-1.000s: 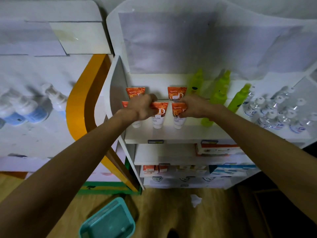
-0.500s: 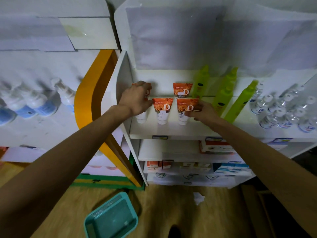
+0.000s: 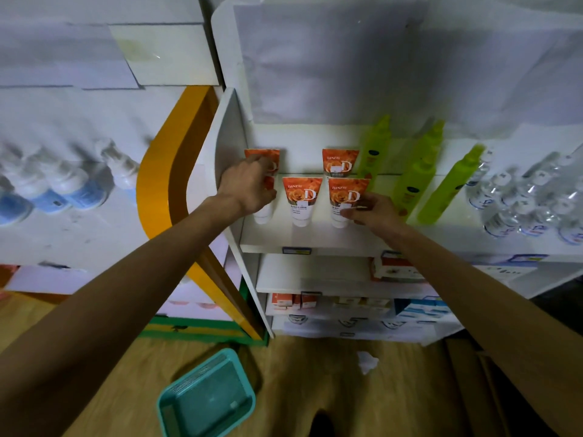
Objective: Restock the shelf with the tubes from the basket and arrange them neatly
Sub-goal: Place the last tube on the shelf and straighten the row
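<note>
Both hands [image 3: 249,187] barely shifted; five tubes [image 3: 301,200] stand shelved.

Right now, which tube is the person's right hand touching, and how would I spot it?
On the white shelf unit's top shelf, find the orange tubes beside the green bottles. It is the front-row tube nearest those bottles, the only one with the right hand on it.

Green bottles [image 3: 416,175] stand beside clear bottles [image 3: 530,200]. Boxes [image 3: 394,268] fill lower levels. A crumpled paper [image 3: 366,361] lies on the wooden floor [image 3: 299,373].
</note>
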Demonstrator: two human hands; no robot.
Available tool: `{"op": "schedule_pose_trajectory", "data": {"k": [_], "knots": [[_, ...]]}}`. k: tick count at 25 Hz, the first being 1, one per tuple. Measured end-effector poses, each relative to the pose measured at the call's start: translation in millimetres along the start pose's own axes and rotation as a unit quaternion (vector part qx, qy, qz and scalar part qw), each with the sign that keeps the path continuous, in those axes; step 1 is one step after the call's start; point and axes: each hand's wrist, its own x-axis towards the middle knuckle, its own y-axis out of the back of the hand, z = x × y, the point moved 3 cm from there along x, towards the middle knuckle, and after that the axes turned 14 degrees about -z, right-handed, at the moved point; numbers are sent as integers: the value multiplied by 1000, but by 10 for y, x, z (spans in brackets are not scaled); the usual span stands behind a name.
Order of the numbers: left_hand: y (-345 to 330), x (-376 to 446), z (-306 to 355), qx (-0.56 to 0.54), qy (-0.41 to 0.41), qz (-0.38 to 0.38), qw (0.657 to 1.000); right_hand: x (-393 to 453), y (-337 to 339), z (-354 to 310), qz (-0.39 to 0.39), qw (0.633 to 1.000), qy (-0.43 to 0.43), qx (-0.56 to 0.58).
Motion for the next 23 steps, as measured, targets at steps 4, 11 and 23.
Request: {"op": "schedule_pose_trajectory", "data": {"k": [4, 11, 23], "knots": [[-43, 15, -5, 29, 19, -18, 999, 27, 33, 18, -13, 999, 25, -36], [-92, 72, -51, 68, 17, -15, 997, 75, 23, 38, -8, 997, 49, -64], [181, 106, -24, 41, 15, -71, 997, 4, 231, -507, 135, 986, 70, -72]]}}
